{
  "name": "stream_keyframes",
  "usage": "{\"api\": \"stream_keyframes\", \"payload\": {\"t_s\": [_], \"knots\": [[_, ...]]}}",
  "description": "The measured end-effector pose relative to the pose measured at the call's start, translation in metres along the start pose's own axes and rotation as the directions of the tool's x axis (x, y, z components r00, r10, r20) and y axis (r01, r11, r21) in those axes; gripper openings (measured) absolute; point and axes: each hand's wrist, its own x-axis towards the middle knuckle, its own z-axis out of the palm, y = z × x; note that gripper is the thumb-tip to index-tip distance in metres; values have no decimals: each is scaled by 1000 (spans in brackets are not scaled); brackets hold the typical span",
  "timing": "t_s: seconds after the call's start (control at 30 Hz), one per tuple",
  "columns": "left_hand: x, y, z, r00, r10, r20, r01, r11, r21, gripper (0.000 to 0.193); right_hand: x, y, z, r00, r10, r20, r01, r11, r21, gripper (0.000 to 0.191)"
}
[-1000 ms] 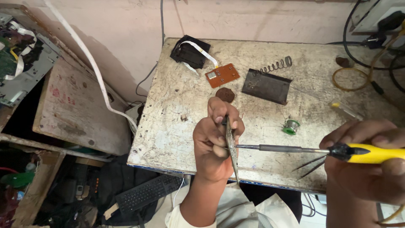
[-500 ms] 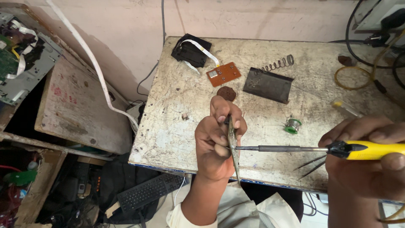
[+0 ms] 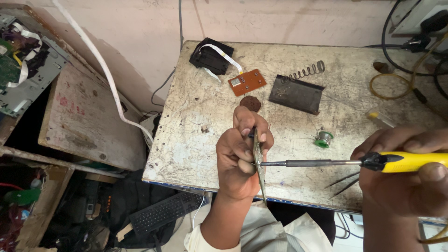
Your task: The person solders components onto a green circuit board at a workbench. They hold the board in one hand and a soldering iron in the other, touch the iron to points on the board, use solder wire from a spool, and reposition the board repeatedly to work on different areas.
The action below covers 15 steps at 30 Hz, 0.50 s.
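At lower centre of the frame, a thin circuit board [image 3: 258, 163] stands edge-on, long axis vertical, pinched in the left hand [image 3: 240, 156]. Pointing left, a yellow-handled soldering iron [image 3: 354, 162] lies horizontal, tip touching the board, gripped by the right hand [image 3: 406, 175] above the worn table [image 3: 196, 135].

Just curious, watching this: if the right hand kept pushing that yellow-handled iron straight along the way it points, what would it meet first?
The thin board held edge-on in the left hand. The iron in the right hand already seems to touch it, though depth is unclear.
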Motion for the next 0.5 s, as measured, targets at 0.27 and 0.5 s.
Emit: {"api": "stream_keyframes", "payload": {"t_s": [0.27,0.5], "knots": [[0,0,2,1000,2,17,-3,1000,29,32,-4,0,-1,999,-10,-45,8,1000,-30,32],[0,-1,2,1000,-11,11,11,1000,26,32,-5,-2,0,998,7,-55,-8,1000,-13,31]]}}
